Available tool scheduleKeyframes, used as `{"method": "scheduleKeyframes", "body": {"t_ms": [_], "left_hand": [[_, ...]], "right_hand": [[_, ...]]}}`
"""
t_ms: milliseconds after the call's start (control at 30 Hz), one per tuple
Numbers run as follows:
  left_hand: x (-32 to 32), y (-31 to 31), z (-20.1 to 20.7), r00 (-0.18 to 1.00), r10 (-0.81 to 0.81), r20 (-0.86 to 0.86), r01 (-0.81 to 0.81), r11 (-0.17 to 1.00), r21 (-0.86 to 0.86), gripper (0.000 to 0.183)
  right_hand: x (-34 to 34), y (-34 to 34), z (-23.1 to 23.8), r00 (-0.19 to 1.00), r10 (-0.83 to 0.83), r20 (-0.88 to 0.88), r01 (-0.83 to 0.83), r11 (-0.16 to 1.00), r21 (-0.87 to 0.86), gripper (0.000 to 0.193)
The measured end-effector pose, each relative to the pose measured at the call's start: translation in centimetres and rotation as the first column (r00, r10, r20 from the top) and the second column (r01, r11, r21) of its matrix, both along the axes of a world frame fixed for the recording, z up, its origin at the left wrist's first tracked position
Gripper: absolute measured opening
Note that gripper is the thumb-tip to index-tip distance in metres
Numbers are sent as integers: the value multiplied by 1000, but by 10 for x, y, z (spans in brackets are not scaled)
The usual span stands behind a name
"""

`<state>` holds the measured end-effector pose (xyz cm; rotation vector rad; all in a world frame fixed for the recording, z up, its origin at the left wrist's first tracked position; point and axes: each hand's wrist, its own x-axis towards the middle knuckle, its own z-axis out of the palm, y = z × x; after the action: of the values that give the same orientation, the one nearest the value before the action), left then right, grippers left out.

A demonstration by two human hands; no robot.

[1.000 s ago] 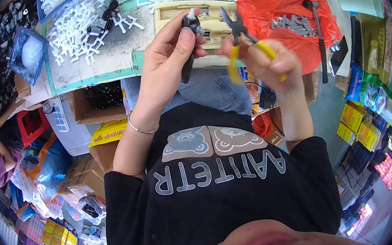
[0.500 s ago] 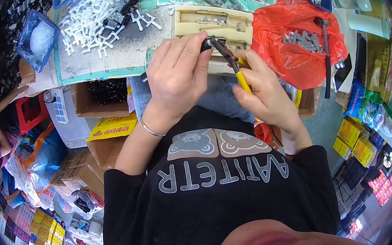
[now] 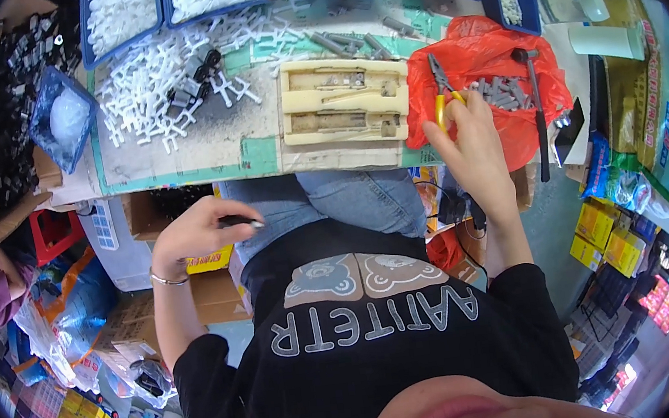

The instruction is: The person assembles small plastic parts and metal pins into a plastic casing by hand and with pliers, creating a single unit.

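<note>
In my right hand (image 3: 469,140) are the pliers with yellow handles (image 3: 440,111), their dark jaws pointing away from me over the left part of the red plastic bag (image 3: 480,37). My left hand (image 3: 193,235) is above the floor beside my lap, its fingers curled round a dark rod-like piece with a bright metallic tip (image 3: 247,222); most of the piece is hidden by the hand. Between the hands, at the table's near side, lies a cream-coloured block fixture (image 3: 345,96) with long slots. Grey short tubes (image 3: 503,92) lie in the red bag.
White branched plastic parts (image 3: 144,90) are heaped at left with a few black pieces. Blue bins (image 3: 225,5) of white parts and metal pins line the far side. A black-handled hammer-like tool (image 3: 539,115) lies across the bag's right side. An open carton (image 3: 155,211) stands below the table.
My hands have come apart: the left moved left and nearer me with the dark piece, the right moved right with the pliers over the bag. The view shows more of the far bins.
</note>
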<state>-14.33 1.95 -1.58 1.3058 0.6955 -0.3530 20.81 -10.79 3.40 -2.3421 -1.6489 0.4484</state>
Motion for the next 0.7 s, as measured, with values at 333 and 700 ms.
{"method": "scheduleKeyframes", "body": {"t_ms": [333, 700], "left_hand": [[-68, -23, -124, 643, 174, -746, 610, 474, 636, 57], [9, -24, 6, 948, 73, -310, 194, 639, 744, 25]], "right_hand": [[99, 113, 21, 948, 186, 258, -283, 863, 419, 21], [151, 302, -7, 824, 48, 565, -89, 995, 46, 66]]}}
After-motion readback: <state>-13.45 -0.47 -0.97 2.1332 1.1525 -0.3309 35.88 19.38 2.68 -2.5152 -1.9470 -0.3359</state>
